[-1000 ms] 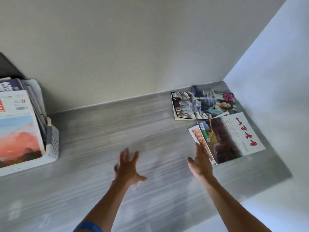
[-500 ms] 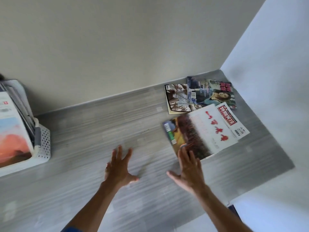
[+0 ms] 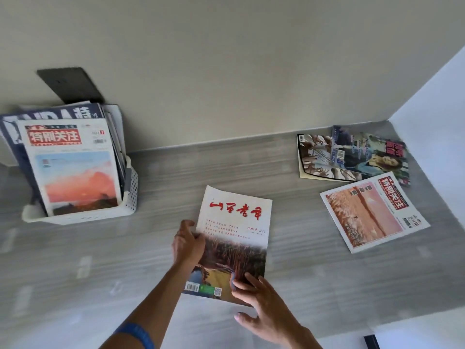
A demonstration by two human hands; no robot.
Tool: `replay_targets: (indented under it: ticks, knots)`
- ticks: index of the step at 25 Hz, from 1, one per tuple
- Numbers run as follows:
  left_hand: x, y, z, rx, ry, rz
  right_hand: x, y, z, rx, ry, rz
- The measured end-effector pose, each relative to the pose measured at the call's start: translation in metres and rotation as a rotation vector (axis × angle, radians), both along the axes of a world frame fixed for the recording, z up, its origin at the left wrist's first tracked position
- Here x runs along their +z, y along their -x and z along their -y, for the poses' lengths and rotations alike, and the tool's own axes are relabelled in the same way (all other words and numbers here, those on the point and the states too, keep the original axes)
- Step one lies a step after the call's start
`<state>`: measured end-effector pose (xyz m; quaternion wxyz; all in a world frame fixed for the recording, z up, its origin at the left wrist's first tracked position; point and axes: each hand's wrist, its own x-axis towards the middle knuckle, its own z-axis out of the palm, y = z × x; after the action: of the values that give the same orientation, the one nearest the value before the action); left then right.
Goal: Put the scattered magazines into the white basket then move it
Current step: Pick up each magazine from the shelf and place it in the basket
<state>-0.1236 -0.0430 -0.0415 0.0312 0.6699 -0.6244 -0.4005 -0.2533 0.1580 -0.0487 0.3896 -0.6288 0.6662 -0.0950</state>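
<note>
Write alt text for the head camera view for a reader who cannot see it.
Two hands hold a white magazine with red lettering above a grey table: the left hand grips its left edge, the right hand rests on its near corner. A white basket of upright magazines stands at far left; three more magazines lie at far right.

A white perforated basket (image 3: 130, 195) at the desk's left holds several upright magazines, one red-titled magazine (image 3: 234, 238) lies mid-desk near the front edge, and three more magazines (image 3: 352, 159) lie overlapping at the right.
</note>
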Motion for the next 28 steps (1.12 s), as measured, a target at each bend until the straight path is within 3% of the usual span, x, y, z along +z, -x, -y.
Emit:
replay_targets:
  ticks: [4,8,10,14,17,21,24,28]
  knots:
    - [0.006,-0.012,-0.004,0.015,-0.009,-0.180,0.016,0.005,0.020,-0.382,-0.092,0.307]
    - [0.032,-0.036,-0.009,0.037,0.090,-0.482,0.029,0.006,0.073,-0.908,-0.078,0.346]
    - [0.051,-0.065,0.004,0.101,0.100,-0.595,0.042,0.001,0.109,-1.077,-0.064,0.465]
    - [0.085,-0.135,0.043,0.280,0.104,-0.725,0.073,-0.038,0.176,-0.928,-0.160,0.643]
    - [0.116,-0.184,0.089,0.429,0.246,-0.754,0.111,-0.087,0.241,-0.810,-0.039,0.670]
    - [0.163,-0.229,0.161,0.559,0.464,-0.615,0.170,-0.142,0.322,-0.709,0.121,0.760]
    - [0.175,-0.253,0.198,0.589,0.551,-0.472,0.179,-0.168,0.357,-0.624,0.151,0.761]
    - [0.157,-0.268,0.214,0.607,0.398,-0.301,0.159,-0.187,0.372,-0.560,0.112,0.719]
